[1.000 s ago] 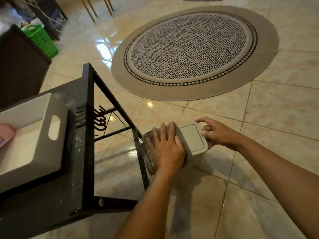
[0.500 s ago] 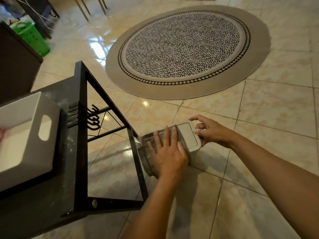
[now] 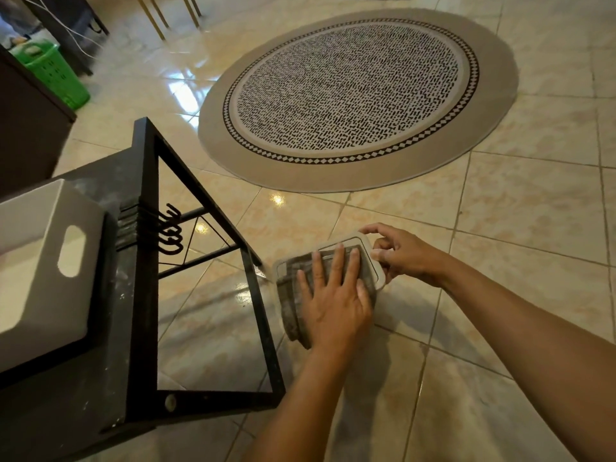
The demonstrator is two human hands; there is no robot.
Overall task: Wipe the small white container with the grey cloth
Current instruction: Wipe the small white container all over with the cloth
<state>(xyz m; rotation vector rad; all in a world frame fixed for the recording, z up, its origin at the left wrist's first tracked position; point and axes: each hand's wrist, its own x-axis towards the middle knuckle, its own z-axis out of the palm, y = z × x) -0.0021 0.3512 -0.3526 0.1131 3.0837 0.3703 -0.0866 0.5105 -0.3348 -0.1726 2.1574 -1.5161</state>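
A small white container [image 3: 346, 243] with a rounded rectangular lid is held in the air above the tiled floor, lid facing up toward me. A grey cloth [image 3: 293, 308] is draped over the lid and down the container's near side. My left hand [image 3: 333, 298] lies flat on the cloth, fingers spread, pressing it onto the lid. My right hand [image 3: 405, 253] pinches the container's right edge with thumb and fingers. Most of the container's body is hidden under the cloth and my left hand.
A black metal rack [image 3: 146, 295] with hooks stands at the left, carrying a white plastic bin [image 3: 50, 271]. A round patterned rug [image 3: 356, 95] lies on the tiled floor beyond. A green basket [image 3: 53, 73] and dark furniture sit at the far left.
The container's lid has turned up to face me. The cloth and my left hand have moved from its side onto the lid. My right hand keeps its grip on the right edge.
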